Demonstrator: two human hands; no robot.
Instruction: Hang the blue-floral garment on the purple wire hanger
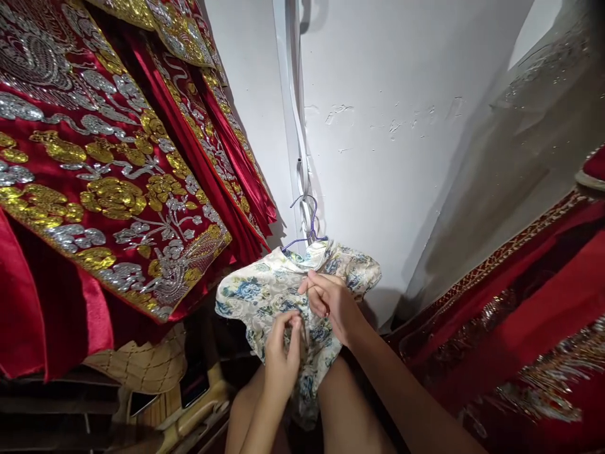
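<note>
A cream short-sleeved blouse [278,293] with blue and green flowers hangs on a purple hanger [314,217], its lower part falling between my knees. My right hand [333,302] is closed in a pinch just below the collar. Lower down, my left hand [282,350] has its thumb and a finger pinched together over the front of the blouse. Whatever sits in either pinch is too small to make out. Whether the fingertips grip the cloth I cannot tell.
Red garments with gold and silver sequins [142,189] hang at the left. Behind the blouse stands a pale metal post [290,94] by a white wall [378,164]. Below left is a wooden chair [198,410]. More red decorated cloth [534,302] fills the right side.
</note>
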